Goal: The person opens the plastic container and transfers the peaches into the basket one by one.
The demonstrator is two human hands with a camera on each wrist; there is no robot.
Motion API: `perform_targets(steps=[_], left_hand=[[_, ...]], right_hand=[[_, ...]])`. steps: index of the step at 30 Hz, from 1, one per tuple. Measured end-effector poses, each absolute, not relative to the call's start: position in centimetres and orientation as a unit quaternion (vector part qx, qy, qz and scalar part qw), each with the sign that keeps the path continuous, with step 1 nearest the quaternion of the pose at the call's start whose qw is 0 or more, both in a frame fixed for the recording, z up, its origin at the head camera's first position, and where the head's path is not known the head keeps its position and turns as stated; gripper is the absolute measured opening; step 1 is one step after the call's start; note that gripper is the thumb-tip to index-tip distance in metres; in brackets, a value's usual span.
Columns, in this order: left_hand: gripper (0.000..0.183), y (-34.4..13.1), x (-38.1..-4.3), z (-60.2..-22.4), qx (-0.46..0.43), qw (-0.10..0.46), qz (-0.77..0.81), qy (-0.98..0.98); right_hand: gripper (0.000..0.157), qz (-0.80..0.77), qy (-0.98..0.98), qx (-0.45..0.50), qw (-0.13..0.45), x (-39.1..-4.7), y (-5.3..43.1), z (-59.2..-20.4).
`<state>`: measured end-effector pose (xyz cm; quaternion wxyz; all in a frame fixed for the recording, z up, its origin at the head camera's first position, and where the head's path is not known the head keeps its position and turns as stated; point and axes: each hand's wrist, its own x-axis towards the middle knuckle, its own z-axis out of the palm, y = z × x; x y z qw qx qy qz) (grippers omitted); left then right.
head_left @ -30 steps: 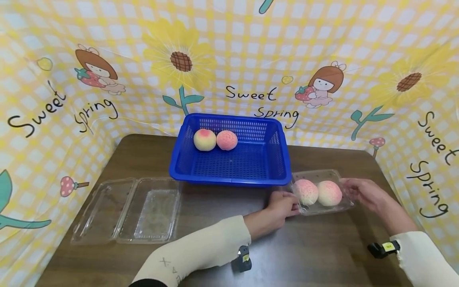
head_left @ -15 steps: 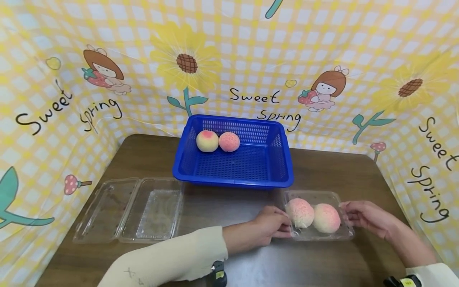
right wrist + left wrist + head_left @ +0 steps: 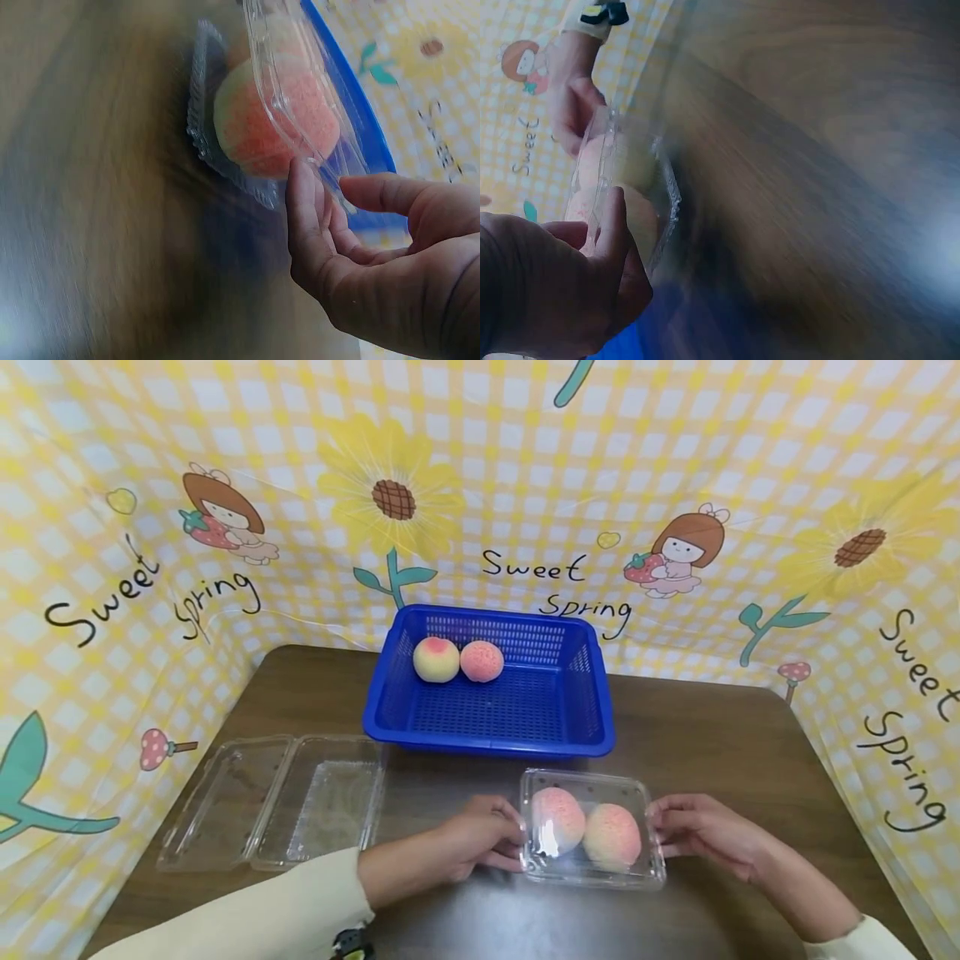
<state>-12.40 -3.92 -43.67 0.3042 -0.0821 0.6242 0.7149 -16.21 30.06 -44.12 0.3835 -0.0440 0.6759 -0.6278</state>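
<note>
A clear plastic clamshell box (image 3: 585,779), its lid down, holds two pink-and-cream peaches (image 3: 612,837) side by side. My left hand (image 3: 483,839) grips its left end, and my right hand (image 3: 708,831) pinches the right end. In the right wrist view, the thumb and fingers of the right hand (image 3: 390,255) are at the rim seam beside one peach (image 3: 274,120). The left wrist view has the left hand (image 3: 562,289) with its thumb and fingers on the near end of the box, which is over the brown tabletop.
A blue plastic basket (image 3: 487,745) with two more peaches (image 3: 437,660) at its back left stands behind the box. At the left lies an open clear clamshell (image 3: 330,802) with nothing in it. A yellow checked cloth (image 3: 525,468) hangs around the table (image 3: 697,727).
Both hands have carried the box of peaches from the right of the basket leftward and nearer to me. The basket and the open clamshell stay in place.
</note>
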Motion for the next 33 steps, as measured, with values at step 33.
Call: perform_targets(steps=[33], left_hand=[[0.018, -11.0, -13.0, -41.9, 0.094, 0.144, 0.304, 0.937]], right_hand=[[0.043, -0.698, 0.627, 0.000, 0.346, -15.4, 22.2, -46.6]])
